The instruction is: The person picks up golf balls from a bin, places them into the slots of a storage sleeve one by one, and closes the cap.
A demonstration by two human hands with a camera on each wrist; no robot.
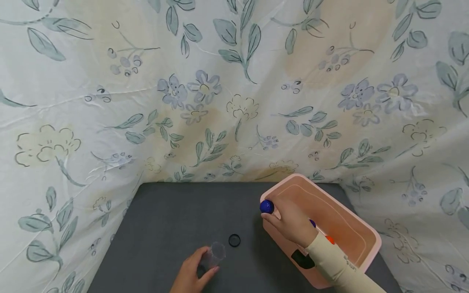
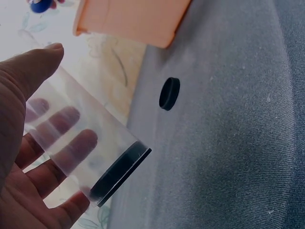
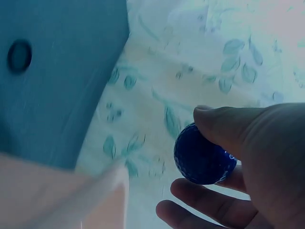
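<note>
A dark blue golf ball (image 3: 202,155) is pinched between the thumb and fingers of my right hand (image 1: 293,219), above the left rim of a pink bin (image 1: 371,244). My left hand (image 1: 192,268) curls round a clear plastic tube (image 2: 81,124) with a black cap (image 2: 121,171) on its lower end. The tube's upper end looks uncovered in the head view. On the dark table, just right of the tube, lies a loose black cap (image 1: 234,240). Inside the bin, another blue ball (image 1: 312,223) and an orange-red ball (image 1: 330,239) are partly hidden by my right arm.
The dark grey table (image 1: 176,215) is backed and flanked by a floral cloth (image 1: 220,101). The bin stands at the table's right side, with a black patch (image 1: 302,259) on its near wall.
</note>
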